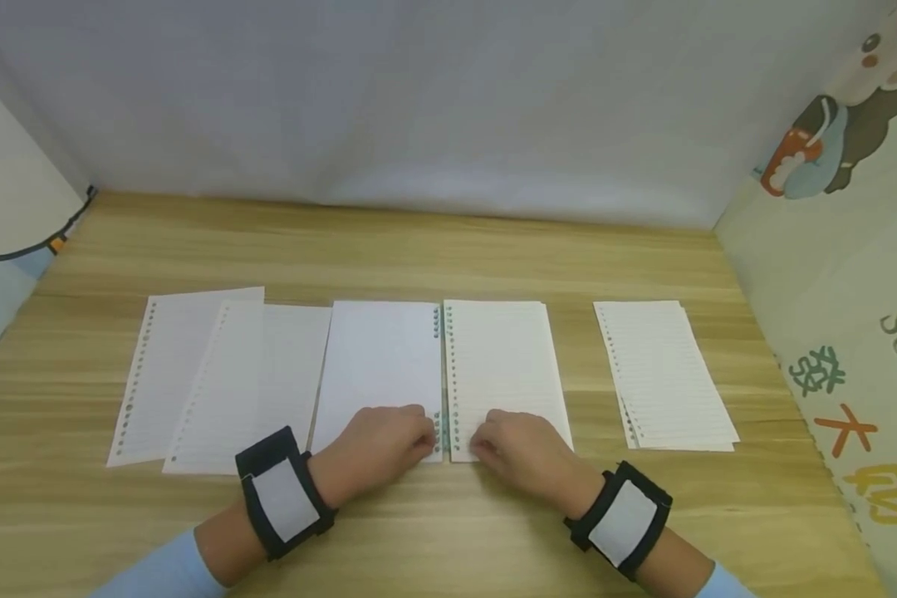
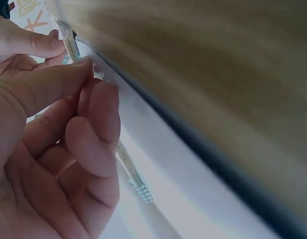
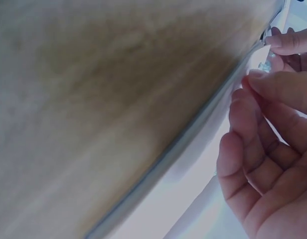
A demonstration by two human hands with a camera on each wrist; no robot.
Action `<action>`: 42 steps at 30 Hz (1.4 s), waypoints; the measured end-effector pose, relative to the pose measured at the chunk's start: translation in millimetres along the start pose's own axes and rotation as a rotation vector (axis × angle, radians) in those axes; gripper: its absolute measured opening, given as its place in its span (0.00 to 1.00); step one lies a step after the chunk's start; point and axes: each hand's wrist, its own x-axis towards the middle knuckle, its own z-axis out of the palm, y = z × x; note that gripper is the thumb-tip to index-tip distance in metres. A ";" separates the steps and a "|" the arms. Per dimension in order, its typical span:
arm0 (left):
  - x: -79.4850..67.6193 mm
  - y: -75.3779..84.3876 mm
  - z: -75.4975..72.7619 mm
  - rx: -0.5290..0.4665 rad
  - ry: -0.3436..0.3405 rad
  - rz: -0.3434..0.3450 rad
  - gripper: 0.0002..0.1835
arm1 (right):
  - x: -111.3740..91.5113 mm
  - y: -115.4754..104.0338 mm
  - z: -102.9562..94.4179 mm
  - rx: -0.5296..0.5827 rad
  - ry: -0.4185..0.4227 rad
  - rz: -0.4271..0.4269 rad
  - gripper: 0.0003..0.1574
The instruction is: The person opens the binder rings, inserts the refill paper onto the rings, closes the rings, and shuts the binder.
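An open loose-leaf ring binder lies in the middle of the table, with a plain white left side and a stack of lined pages on the right. Green rings run along its spine. My left hand pinches with thumb and forefinger at the lower rings, on the left half. Opposite it, my right hand pinches at the lower inner edge of the right half. Both wrist views show thumb against forefinger at the binder's near edge; the fingertips hide what lies between. Teal rings show beyond the left fingers.
Two overlapping groups of punched lined paper lie left of the binder, reaching its edge. A smaller stack of punched lined sheets lies to the right. A pale wall closes off the back, and a decorated panel stands along the right.
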 end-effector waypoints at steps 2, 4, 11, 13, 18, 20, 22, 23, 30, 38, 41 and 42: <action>1.7 0.7 -0.4 0.006 -0.003 0.011 0.05 | -0.9 1.0 -1.9 0.007 0.003 0.001 0.05; 3.7 1.5 -1.9 0.019 -0.002 0.027 0.05 | -1.4 2.2 -3.6 0.015 0.005 0.002 0.05; 19.0 5.3 -11.5 0.062 0.013 0.007 0.11 | -6.0 13.9 -7.2 -0.016 0.083 0.103 0.05; 29.0 9.6 -13.9 0.059 0.013 -0.008 0.11 | -9.3 22.2 -9.6 -0.022 0.132 0.169 0.05; 63.1 29.7 -18.9 0.057 -0.002 -0.011 0.10 | -22.7 52.4 -24.4 -0.070 0.263 0.321 0.06; 78.1 38.7 -19.2 0.057 -0.007 0.002 0.12 | -29.7 66.9 -32.4 -0.093 0.306 0.372 0.07; 93.2 46.6 -17.6 0.060 -0.003 0.021 0.13 | -37.6 82.2 -40.5 -0.102 0.329 0.422 0.09; 100.4 50.3 -16.4 0.064 -0.002 0.029 0.13 | -41.7 90.4 -44.1 -0.108 0.343 0.443 0.09; 151.0 73.8 -4.2 0.062 -0.007 0.028 0.12 | -67.1 142.3 -65.6 -0.097 0.373 0.631 0.12; 195.4 98.0 15.8 0.009 -0.045 0.037 0.13 | -92.1 185.0 -72.3 -0.010 0.376 0.835 0.17; 206.1 106.0 22.1 0.019 -0.039 0.070 0.17 | -99.8 195.4 -72.4 0.030 0.365 0.896 0.19; 209.2 108.9 23.6 0.027 -0.042 0.079 0.17 | -102.0 198.2 -72.6 0.046 0.363 0.913 0.19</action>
